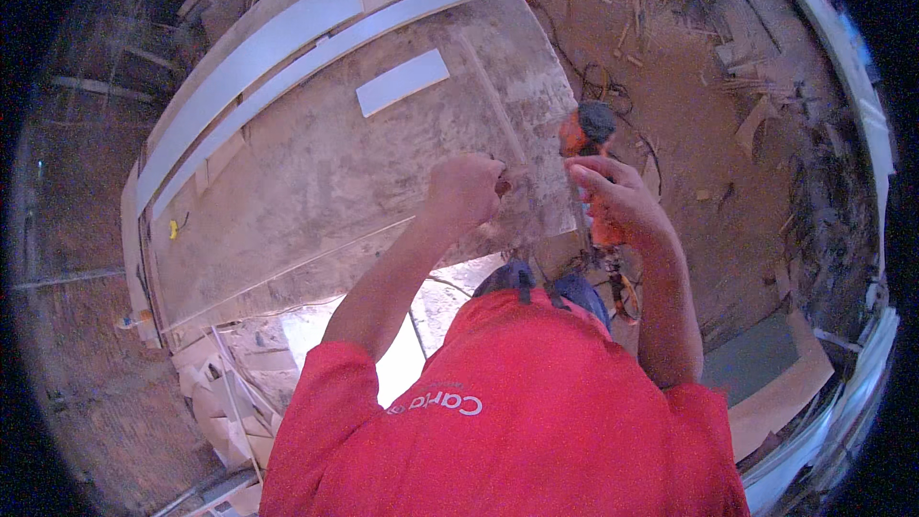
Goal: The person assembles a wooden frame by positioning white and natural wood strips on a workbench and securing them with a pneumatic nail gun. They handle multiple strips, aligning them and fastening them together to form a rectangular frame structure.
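Power tool point(586, 134) seemingly right of strips point(402, 81) on board point(316, 182).

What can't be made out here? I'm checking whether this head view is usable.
- Head view: the left hand is curled shut; whatever its fingers pinch is too small to tell.
- The orange power tool is partly hidden behind the right hand.
- The red shirt hides the floor below.

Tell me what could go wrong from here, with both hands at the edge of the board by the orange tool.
1. The orange power tool lies at the board's edge under the right hand; it could slip off onto the floor.
2. The left hand is fisted close beside the tool; fingers may be at risk if it starts.
3. The cord trails over the littered floor and could snag.
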`<state>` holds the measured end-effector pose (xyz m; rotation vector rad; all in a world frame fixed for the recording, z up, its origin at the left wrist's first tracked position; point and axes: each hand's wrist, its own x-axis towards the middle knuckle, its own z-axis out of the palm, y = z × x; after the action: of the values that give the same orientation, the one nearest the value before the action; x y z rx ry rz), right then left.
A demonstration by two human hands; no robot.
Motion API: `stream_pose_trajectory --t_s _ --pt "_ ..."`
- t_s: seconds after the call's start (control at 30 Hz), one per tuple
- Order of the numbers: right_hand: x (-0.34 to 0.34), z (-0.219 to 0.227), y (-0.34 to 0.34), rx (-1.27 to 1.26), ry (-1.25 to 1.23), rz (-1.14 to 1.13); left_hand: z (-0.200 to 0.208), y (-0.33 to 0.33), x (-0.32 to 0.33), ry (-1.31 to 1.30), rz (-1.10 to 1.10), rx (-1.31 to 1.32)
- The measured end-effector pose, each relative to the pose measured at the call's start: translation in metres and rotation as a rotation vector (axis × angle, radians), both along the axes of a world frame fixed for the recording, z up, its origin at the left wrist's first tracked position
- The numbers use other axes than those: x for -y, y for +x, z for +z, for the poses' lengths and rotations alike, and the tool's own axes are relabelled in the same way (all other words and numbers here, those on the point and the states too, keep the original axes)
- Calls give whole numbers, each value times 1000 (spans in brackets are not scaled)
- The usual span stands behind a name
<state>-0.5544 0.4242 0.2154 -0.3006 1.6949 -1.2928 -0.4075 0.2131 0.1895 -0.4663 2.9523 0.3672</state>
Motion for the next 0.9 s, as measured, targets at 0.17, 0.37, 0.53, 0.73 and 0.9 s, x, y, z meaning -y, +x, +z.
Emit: stream_pose_trajectory --t_s 0.17,0.37,0.53,0.73,0.9 --pt "-54 -2 -29 -211 26 -21 -44 -17 8 -36 46 66" --pt "-102 -19 -56 -228 97 -73 -54 -28 2 -46 50 268" --pt "-118 -42 -96 -15 73 -31 -115 -8 11 4 172 137" --pt "-97 -61 -164 17 88 160 -114 14 0 -131 251 45" --pt "-65 -75 -213 -256 126 353 -73 -14 -11 -21 393 238"
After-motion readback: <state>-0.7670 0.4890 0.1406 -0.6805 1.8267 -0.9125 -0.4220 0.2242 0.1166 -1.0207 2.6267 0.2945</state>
